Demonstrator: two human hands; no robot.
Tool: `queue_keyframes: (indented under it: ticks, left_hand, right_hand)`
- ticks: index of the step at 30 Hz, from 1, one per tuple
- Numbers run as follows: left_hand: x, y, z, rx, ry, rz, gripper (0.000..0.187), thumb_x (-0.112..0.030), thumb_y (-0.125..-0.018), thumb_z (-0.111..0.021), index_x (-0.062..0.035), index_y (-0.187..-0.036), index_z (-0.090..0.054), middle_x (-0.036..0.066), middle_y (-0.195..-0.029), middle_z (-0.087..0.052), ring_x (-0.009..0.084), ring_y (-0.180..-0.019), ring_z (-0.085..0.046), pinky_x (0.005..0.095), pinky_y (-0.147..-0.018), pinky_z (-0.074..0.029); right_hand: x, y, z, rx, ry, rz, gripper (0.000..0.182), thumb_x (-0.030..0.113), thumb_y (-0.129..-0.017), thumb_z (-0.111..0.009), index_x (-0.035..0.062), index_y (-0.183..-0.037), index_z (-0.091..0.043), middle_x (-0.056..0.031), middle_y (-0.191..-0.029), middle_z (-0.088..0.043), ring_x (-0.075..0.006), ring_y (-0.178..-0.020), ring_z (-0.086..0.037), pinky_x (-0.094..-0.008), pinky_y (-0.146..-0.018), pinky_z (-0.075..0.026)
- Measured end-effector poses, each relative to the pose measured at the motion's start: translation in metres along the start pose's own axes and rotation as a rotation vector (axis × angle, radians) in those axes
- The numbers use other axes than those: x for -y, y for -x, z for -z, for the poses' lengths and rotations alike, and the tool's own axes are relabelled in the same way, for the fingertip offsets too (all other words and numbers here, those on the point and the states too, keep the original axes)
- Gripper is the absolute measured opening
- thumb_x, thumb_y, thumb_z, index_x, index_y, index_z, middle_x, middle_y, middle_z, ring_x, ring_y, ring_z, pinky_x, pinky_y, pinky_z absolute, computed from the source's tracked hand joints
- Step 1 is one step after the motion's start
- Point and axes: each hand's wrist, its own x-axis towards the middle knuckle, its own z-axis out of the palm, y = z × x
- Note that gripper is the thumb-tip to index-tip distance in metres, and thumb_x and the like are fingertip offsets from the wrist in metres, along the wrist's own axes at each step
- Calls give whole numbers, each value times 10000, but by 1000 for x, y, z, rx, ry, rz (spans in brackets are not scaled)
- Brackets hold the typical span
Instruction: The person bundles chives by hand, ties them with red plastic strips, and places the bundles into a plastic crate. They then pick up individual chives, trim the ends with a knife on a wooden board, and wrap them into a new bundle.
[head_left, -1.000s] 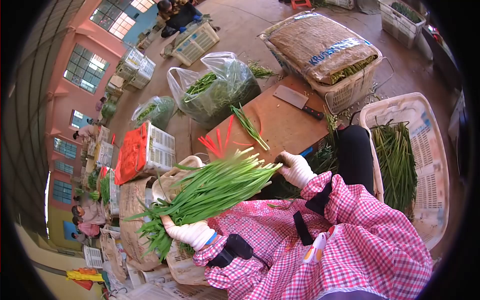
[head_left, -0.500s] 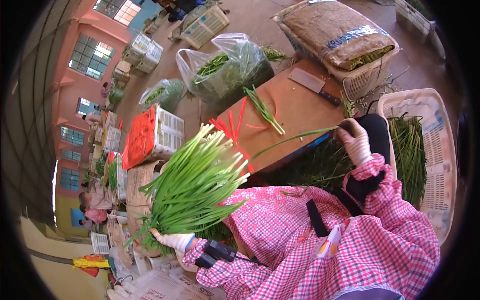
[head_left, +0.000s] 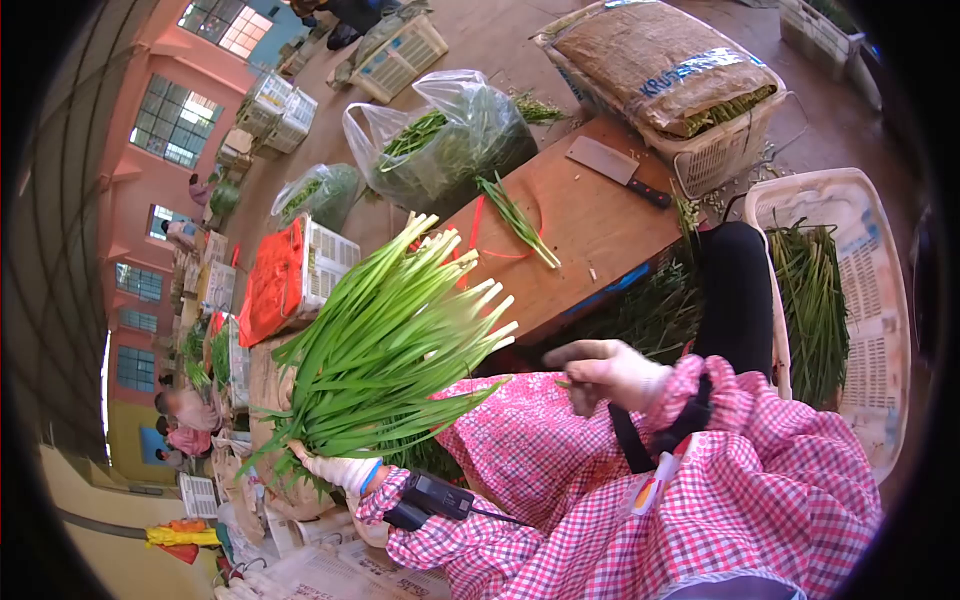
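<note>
A large bunch of long green stalks with pale ends [head_left: 390,350] fans out above the checked apron. Under its leafy lower end is my left hand [head_left: 335,468], in a pale wrap, closed round the leaves. My right hand [head_left: 600,375] is in front of my lap, to the right of the pale stalk ends and apart from them; its fingers are slightly spread and blurred, with no stalk visible between them. On the wooden board [head_left: 590,215] lie a small bunch of stalks [head_left: 522,222], red strips and a cleaver [head_left: 610,162].
A white crate of greens [head_left: 870,300] stands at the right. Behind the board are a sack-covered crate [head_left: 660,60] and plastic bags of greens [head_left: 460,150]. A red-covered crate [head_left: 330,265] is left of the board. Several people are at the far left.
My right hand has moved left and down toward my lap, and the long leaf it held is no longer in it. The bunch in my left hand has shifted slightly, and the view has turned a little.
</note>
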Motion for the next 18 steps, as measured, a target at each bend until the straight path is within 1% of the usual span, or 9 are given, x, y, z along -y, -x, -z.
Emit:
queue_keyframes:
  ticks: [2, 4, 7, 8, 9, 11, 15, 16, 18]
  left_hand:
    - [3, -3, 6, 32, 40, 55, 532, -423, -942, -454, -39, -1307, -500, 143, -1357, -489, 316, -1205, -468, 460, -1057, -326]
    - [9, -22, 26, 381, 47, 176, 530, -421, -934, -455, -54, -1313, -501, 145, -1359, -487, 322, -1221, -460, 478, -1061, -319]
    - [27, -18, 17, 354, 211, 228, 548, -432, -915, -463, -65, -1322, -500, 143, -1363, -484, 339, -1237, -447, 497, -1067, -308]
    - [29, 3, -5, 231, 236, 203, 568, -441, -902, -473, -68, -1330, -494, 148, -1366, -480, 344, -1242, -441, 501, -1075, -298]
    - [33, -8, -4, 245, 252, 209, 568, -441, -902, -473, -68, -1330, -494, 148, -1366, -480, 344, -1242, -441, 501, -1075, -298]
    - [42, -31, 10, 373, 299, 290, 435, -336, -897, -485, -53, -1208, -593, 127, -1240, -593, 296, -1156, -541, 503, -1044, -361]
    - [60, -40, 4, 655, 245, 289, 428, -334, -889, -499, -52, -1198, -586, 131, -1229, -586, 293, -1138, -545, 501, -1037, -378]
    - [66, -46, 6, 651, 267, 299, 461, -366, -911, -476, -72, -1257, -559, 131, -1319, -524, 311, -1204, -493, 507, -1038, -363]
    - [74, -57, 11, 748, 285, 276, 452, -369, -912, -478, -79, -1246, -569, 125, -1313, -530, 305, -1203, -495, 511, -1036, -365]
  right_hand:
    - [-16, -26, -7, 75, -225, 9, 441, 255, -912, -581, 35, -1281, -483, -78, -703, -594, -196, -601, -579, -329, -553, -476]
    - [-21, -50, -10, 105, -378, -13, 404, 322, -897, -608, 81, -1208, -517, -63, -700, -570, -199, -614, -561, -329, -549, -457]
    - [-18, -67, -13, 103, -487, -36, 263, 361, -878, -630, 129, -951, -528, -43, -700, -544, -193, -598, -529, -322, -535, -435]
    - [-13, -67, -14, 94, -473, -19, 255, 350, -877, -634, 127, -942, -529, -42, -698, -542, -191, -596, -528, -320, -530, -431]
    - [-8, -66, -13, 78, -463, -3, 248, 340, -877, -638, 125, -933, -530, -41, -697, -541, -189, -593, -526, -318, -525, -428]
    - [-3, -56, -8, 2, -461, -48, 209, 295, -886, -634, 113, -928, -538, -42, -686, -541, -187, -583, -523, -310, -515, -421]
    - [-6, -39, 3, 7, -366, -72, 151, 213, -899, -616, 67, -910, -578, -56, -650, -557, -191, -545, -538, -321, -488, -430]
    - [-7, -37, 6, 53, -353, -49, 165, 215, -897, -616, 56, -910, -578, -62, -642, -559, -191, -539, -541, -322, -499, -437]
    - [-6, -29, 12, 186, -249, 24, 196, 224, -890, -619, 33, -904, -574, -78, -624, -563, -192, -523, -544, -327, -518, -448]
